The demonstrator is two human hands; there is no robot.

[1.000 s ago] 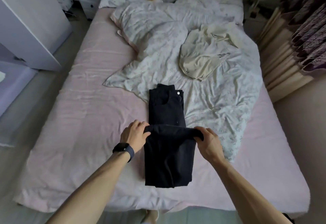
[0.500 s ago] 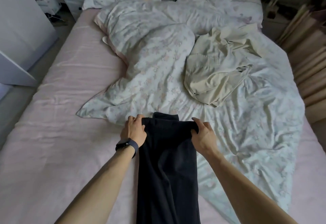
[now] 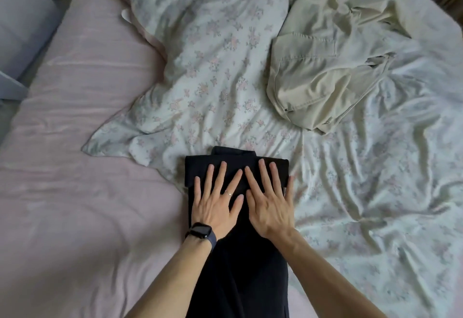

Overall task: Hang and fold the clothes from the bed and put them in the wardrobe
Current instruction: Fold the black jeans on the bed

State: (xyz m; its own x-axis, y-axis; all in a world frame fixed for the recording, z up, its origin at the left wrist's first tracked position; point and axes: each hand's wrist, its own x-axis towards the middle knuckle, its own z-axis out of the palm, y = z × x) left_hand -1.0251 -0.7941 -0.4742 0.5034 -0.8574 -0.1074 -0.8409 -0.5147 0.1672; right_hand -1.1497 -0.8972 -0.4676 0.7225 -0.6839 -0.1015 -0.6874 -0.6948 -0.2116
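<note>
Flat on the pink bed (image 3: 75, 167), both hands, left hand (image 3: 215, 205) and right hand (image 3: 270, 207), press folded black trousers (image 3: 238, 267), fingers spread.

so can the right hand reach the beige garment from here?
Probably yes. The right hand lies flat on the black trousers, holding nothing, and only floral duvet lies between it and the beige garment; a forward lean may be needed.

Single head-worn wide-angle view; sits above near part of bed (image 3: 75, 192), faces forward and steeply down along mattress; close, bed fills almost whole frame; left of bed, sliver of white furniture (image 3: 22, 17), perhaps wardrobe, blurred
</note>
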